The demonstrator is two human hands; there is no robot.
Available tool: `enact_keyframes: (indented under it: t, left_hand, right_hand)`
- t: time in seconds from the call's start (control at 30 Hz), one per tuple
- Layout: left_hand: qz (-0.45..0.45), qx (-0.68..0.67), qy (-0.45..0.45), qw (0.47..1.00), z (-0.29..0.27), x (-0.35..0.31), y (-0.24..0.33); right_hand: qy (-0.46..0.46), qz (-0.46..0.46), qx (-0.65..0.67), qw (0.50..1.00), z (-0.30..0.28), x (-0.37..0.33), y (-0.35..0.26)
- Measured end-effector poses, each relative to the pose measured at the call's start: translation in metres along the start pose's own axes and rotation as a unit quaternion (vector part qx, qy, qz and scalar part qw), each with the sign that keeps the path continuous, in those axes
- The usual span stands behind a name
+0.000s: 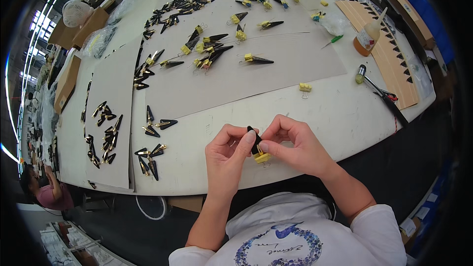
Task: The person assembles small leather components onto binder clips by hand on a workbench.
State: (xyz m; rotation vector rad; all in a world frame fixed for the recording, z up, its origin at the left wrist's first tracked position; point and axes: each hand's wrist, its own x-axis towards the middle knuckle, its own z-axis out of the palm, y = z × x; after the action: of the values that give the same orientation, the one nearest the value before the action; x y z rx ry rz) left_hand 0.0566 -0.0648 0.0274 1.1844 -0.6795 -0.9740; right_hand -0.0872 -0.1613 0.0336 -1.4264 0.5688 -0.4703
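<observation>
Near the table's front edge, a black pointed hair clip [255, 144] is held between my two hands. My left hand [229, 152] pinches its upper, narrow end between thumb and fingers. Thumb and fingers of my right hand [293, 143] close on its side, lower down. A yellow binder clip [262, 158] sits at the hair clip's lower end, just beneath my right thumb. My fingers cover part of both. Beyond my right hand, a loose yellow binder clip [305, 87] lies on the table.
Black-and-gold hair clips [152, 157] lie in groups to the left, with several binder-clipped ones [209, 54] on the grey board [286, 71]. To the right are a hammer [372, 81], a green-handled tool [337, 38], a glue bottle [367, 38] and a cardboard strip [389, 54]. Another person [54, 194] sits far left.
</observation>
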Motion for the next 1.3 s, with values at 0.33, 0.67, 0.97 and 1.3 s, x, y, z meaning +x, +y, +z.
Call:
enact_keyframes:
  t: [0.33, 0.67, 0.97, 1.3]
  left_hand:
    - [-0.092, 0.017, -0.054, 0.994, -0.016, 0.023, 0.009]
    - [-0.096, 0.047, -0.01, 0.994, -0.016, 0.007, -0.001]
    - [-0.012, 0.066, -0.046, 0.997, -0.008, 0.006, -0.011]
    - [-0.046, 0.03, -0.043, 0.998, -0.002, 0.009, -0.013]
  right_hand:
    - [0.01, 0.045, 0.055, 0.997, 0.004, 0.005, 0.011]
    - [0.062, 0.06, 0.012, 0.996, 0.006, 0.01, 0.008]
    - [0.017, 0.104, 0.114, 0.988, -0.011, 0.024, -0.004]
    - [0.0, 0.099, 0.101, 0.99, -0.014, 0.034, -0.003]
